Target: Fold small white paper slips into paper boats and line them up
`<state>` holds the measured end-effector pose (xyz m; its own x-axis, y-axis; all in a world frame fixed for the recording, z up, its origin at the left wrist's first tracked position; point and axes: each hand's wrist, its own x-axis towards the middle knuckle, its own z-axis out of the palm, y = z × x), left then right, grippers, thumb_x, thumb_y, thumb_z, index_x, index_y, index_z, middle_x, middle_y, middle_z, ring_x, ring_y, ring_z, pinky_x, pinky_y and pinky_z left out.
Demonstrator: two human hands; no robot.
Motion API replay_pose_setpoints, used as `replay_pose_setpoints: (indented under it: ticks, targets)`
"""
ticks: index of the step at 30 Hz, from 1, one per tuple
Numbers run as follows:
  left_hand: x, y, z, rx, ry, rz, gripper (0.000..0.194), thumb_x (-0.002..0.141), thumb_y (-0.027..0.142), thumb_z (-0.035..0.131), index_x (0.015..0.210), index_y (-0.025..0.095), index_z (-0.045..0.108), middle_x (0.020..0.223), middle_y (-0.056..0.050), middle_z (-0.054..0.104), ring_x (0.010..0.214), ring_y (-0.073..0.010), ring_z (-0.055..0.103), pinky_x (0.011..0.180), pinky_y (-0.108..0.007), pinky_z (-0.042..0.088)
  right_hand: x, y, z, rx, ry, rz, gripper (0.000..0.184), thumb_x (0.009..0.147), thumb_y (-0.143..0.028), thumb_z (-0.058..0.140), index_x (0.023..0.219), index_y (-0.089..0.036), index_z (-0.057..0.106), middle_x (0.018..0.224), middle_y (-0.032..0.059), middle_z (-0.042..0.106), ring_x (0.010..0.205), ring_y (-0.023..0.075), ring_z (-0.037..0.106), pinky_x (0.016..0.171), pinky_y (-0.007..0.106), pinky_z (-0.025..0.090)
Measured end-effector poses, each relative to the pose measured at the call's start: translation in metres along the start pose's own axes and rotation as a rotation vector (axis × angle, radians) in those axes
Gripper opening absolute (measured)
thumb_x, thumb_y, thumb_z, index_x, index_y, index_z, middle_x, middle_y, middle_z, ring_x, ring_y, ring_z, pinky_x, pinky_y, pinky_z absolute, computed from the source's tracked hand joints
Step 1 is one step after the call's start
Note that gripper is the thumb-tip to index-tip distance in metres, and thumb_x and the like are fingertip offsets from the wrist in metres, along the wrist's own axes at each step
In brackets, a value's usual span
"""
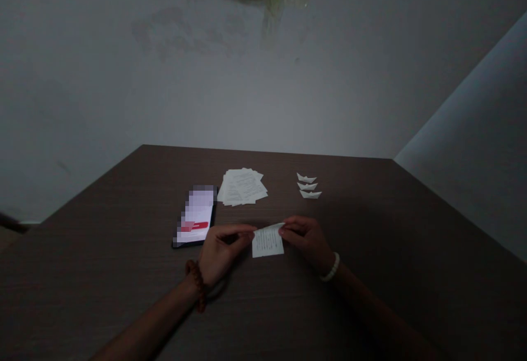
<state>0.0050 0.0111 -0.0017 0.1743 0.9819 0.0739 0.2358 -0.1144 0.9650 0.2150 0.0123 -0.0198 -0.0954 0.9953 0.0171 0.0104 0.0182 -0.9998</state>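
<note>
A small sheet of paper (pixel 268 242) with printed lines is held between my two hands, low over the table. Its top edge looks folded over. My left hand (pixel 225 248) pinches the upper left corner between thumb and fingers. At the upper right corner, my right hand (pixel 307 238) grips the paper in the same way. Beyond the right hand, three small white paper boats (pixel 310 195) stand in a column. Farther back on the left lies a loose pile of printed paper sheets (pixel 242 187).
A phone (pixel 197 215) with a lit, partly blurred screen lies left of the paper pile, close to my left hand. The dark brown table (pixel 370 295) reaches back to a grey wall (pixel 263 97) with tape stuck high on it.
</note>
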Motion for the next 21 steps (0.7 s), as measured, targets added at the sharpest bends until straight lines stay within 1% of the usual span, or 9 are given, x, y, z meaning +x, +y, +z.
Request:
replay_pose_setpoints:
  ticks: [2,5,9,13,15,17,21]
  targets:
    - [-0.0002,-0.0002,-0.0004,-0.017,-0.028,0.026,0.017,0.076,0.031,0.064,0.082,0.019,0.075,0.085,-0.006,0.073,0.080,-0.0222,0.066,0.075,-0.035,0.053,-0.0001,0.0004,-0.0001,0.009,-0.006,0.012,0.018,0.066,-0.029,0.071,0.078,-0.016,0.070,0.069,0.0023,0.071,0.060,0.0154,0.063,0.056,0.025,0.047]
    - [0.0001,-0.0025,-0.0011,-0.039,-0.058,0.061,0.015,0.077,0.027,0.062,0.080,0.020,0.075,0.084,-0.005,0.072,0.080,-0.0210,0.066,0.074,-0.034,0.053,-0.0001,0.0009,-0.0003,0.002,-0.022,0.001,0.017,0.066,-0.027,0.070,0.079,-0.017,0.072,0.070,0.0030,0.072,0.062,0.0159,0.064,0.057,0.026,0.048]
    - [0.0003,-0.0043,-0.0011,-0.029,-0.052,0.104,0.016,0.078,0.026,0.060,0.078,0.021,0.075,0.083,-0.004,0.071,0.079,-0.0196,0.065,0.072,-0.032,0.052,0.0003,0.0019,-0.0016,-0.043,-0.016,-0.039,0.016,0.068,-0.027,0.067,0.078,-0.018,0.074,0.070,0.0029,0.072,0.061,0.0153,0.063,0.056,0.025,0.047]
    - [-0.0003,-0.0029,0.0004,-0.014,-0.018,0.135,0.017,0.078,0.024,0.058,0.074,0.019,0.074,0.080,-0.004,0.069,0.077,-0.0191,0.063,0.070,-0.031,0.050,-0.0005,-0.0011,-0.0034,-0.111,-0.027,-0.052,0.017,0.070,-0.027,0.064,0.077,-0.018,0.075,0.055,-0.0008,0.064,0.048,0.0106,0.052,0.047,0.022,0.039]
    - [-0.0007,-0.0028,0.0013,-0.010,-0.014,0.153,0.017,0.078,0.022,0.057,0.074,0.019,0.073,0.079,-0.004,0.069,0.076,-0.0182,0.063,0.067,-0.029,0.049,-0.0013,-0.0033,-0.0030,-0.104,-0.042,-0.045,0.018,0.072,-0.029,0.062,0.077,-0.017,0.075,0.052,-0.0018,0.061,0.045,0.0090,0.048,0.045,0.021,0.037]
    - [-0.0011,-0.0034,0.0022,0.000,-0.021,0.170,0.018,0.079,0.020,0.056,0.075,0.019,0.073,0.079,-0.003,0.069,0.075,-0.0171,0.063,0.065,-0.027,0.048,-0.0021,-0.0045,-0.0013,-0.095,-0.047,-0.038,0.019,0.073,-0.032,0.063,0.076,-0.016,0.074,0.056,-0.0010,0.063,0.047,0.0094,0.051,0.047,0.021,0.039]
    - [-0.0014,-0.0049,0.0036,0.042,-0.027,0.195,0.020,0.081,0.019,0.054,0.076,0.020,0.073,0.077,-0.003,0.068,0.070,-0.0154,0.061,0.062,-0.026,0.046,-0.0033,-0.0035,0.0035,-0.095,-0.063,-0.027,0.017,0.070,-0.032,0.069,0.073,-0.016,0.072,0.068,0.0025,0.070,0.061,0.0144,0.062,0.056,0.025,0.047]
